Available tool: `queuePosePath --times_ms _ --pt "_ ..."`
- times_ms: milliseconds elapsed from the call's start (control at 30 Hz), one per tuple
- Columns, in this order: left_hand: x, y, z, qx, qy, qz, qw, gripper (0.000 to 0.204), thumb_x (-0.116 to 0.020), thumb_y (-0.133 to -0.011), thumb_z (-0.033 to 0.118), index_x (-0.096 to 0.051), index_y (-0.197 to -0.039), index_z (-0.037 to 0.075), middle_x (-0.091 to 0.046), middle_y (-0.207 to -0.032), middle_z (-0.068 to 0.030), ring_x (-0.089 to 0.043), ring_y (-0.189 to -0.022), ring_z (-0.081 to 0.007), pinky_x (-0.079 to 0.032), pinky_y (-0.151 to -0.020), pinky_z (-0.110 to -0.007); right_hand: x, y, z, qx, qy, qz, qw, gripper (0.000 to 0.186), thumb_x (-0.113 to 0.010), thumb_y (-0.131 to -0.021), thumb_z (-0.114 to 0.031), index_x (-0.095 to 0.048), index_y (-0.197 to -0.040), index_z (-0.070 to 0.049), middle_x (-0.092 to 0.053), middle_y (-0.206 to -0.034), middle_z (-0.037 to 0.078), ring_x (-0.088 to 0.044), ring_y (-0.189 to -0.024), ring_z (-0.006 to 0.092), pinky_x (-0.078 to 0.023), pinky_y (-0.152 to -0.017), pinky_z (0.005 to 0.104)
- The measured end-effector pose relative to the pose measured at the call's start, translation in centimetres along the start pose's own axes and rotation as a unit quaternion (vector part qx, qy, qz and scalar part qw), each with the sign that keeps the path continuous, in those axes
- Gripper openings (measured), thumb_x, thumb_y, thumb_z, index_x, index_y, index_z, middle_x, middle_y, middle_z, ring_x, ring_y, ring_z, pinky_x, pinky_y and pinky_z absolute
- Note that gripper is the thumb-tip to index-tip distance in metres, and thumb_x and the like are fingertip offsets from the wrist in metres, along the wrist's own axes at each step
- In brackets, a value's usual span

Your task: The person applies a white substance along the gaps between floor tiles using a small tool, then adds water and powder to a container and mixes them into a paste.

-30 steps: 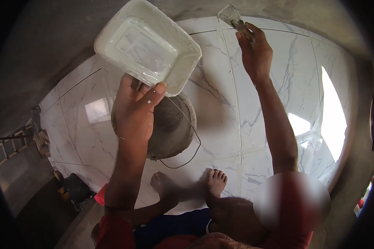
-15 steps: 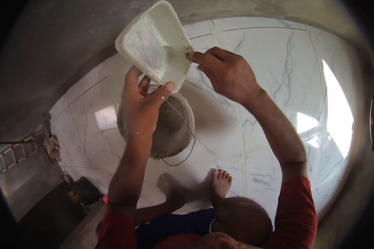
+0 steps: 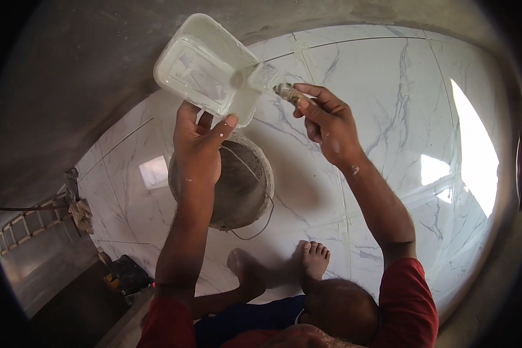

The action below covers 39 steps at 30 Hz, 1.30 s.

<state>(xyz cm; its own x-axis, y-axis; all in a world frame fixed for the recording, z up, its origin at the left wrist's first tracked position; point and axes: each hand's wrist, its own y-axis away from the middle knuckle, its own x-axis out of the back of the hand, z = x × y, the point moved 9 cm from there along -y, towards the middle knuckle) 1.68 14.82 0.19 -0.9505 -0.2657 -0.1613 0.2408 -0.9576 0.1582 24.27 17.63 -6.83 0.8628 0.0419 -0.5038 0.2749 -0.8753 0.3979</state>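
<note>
Our left hand (image 3: 198,149), head view, pinches the white plastic tub (image 3: 217,49) (upper centre) by its lower rim; right hand (image 3: 334,129) closed round putty knife (image 3: 286,93). Tub's probably light, semi-stiff, slick inside; we'd grip the rim.

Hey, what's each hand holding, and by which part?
The left hand holds the pale tub by its near edge; the right hand holds the scraper by its handle.
</note>
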Motion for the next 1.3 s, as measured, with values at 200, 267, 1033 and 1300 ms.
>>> queuePosePath --times_ms 200,267,1033,1300 --pt "-0.7 -1.1 0.2 0.013 0.049 -0.042 0.998 0.057 -0.070 -0.088 -0.003 -0.045 -0.139 -0.001 -0.056 -0.129 -0.0085 -0.059 -0.108 -0.0143 -0.049 -0.081 -0.031 4.9 -0.8 -2.0 0.029 0.013 0.073 0.997 0.029 -0.070 -0.095 -0.017 -0.068 -0.121 -0.004 -0.064 -0.081 0.005 -0.039 -0.050 0.0040 -0.028 -0.045 0.0220" --pt "-1.3 -1.2 0.1 0.025 0.060 -0.043 0.997 0.055 -0.069 -0.089 -0.003 -0.045 -0.139 -0.001 -0.056 -0.129 -0.0085 -0.059 -0.109 -0.0141 -0.049 -0.081 -0.031 5.4 -0.8 -2.0 0.028 0.022 0.077 0.996 0.028 -0.070 -0.095 -0.016 -0.068 -0.121 -0.004 -0.064 -0.081 0.005 -0.039 -0.050 0.0038 -0.027 -0.045 0.0219" --pt "-3.0 -3.5 1.1 -0.013 -0.085 -0.055 0.995 0.072 -0.070 -0.082 -0.013 -0.037 -0.146 -0.006 -0.049 -0.145 -0.0160 -0.047 -0.135 -0.0245 -0.043 -0.109 -0.034 7.0 -2.6 -3.4 0.057 0.105 0.023 0.993 0.029 -0.067 -0.095 -0.013 -0.067 -0.122 -0.003 -0.064 -0.079 0.001 -0.038 -0.054 0.0026 -0.027 -0.047 0.0198" --pt "-0.3 -4.1 -1.8 -0.007 -0.036 -0.006 0.999 0.065 -0.073 -0.085 -0.006 -0.043 -0.143 -0.002 -0.053 -0.138 -0.0092 -0.056 -0.123 -0.0177 -0.049 -0.099 -0.033 9.8 -10.4 -4.5 0.221 0.409 0.138 0.874 0.032 -0.063 -0.098 -0.019 -0.064 -0.128 -0.009 -0.068 -0.091 0.007 -0.055 -0.067 0.0107 -0.046 -0.059 0.0279"
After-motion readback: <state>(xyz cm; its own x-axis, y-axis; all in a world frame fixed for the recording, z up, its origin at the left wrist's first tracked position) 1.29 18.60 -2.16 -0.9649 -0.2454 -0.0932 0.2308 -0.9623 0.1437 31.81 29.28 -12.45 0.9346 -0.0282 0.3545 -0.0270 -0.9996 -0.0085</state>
